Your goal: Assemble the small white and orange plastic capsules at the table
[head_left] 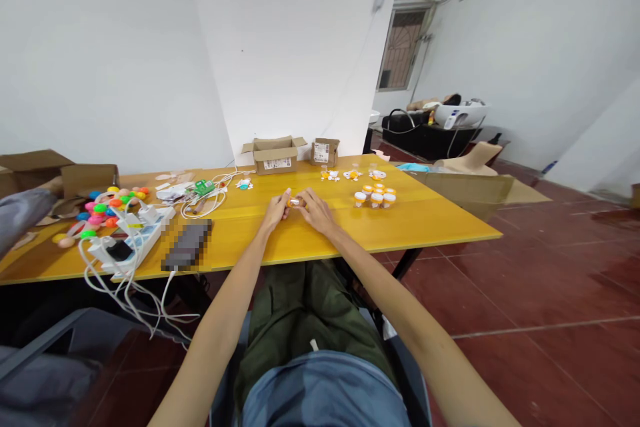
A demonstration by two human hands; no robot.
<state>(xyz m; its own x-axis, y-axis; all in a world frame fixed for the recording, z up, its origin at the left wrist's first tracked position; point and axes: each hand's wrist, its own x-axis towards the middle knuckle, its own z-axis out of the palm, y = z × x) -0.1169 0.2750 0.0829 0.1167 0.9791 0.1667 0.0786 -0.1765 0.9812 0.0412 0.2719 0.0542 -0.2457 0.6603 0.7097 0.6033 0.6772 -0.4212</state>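
Observation:
Over the near middle of the yellow table, my left hand (276, 211) and my right hand (316, 212) meet around a small orange-and-white container (294, 202). Fingers of both hands are closed on it, and they hide much of its shape. To the right of my right hand stands a tight group of small orange containers with white tops (376, 200). Farther back lie small loose white and orange pieces (330, 175), with similar ones (353, 175) beside them. A little pile of white and teal pieces (245, 184) is beyond my left hand.
An open cardboard box (274, 163) and a smaller box (325, 152) stand by the wall. On the left are a phone (187, 245), a power strip (145, 240) with trailing cables, and colourful plastic eggs (103, 209). Another person's sleeve (23, 217) enters at far left.

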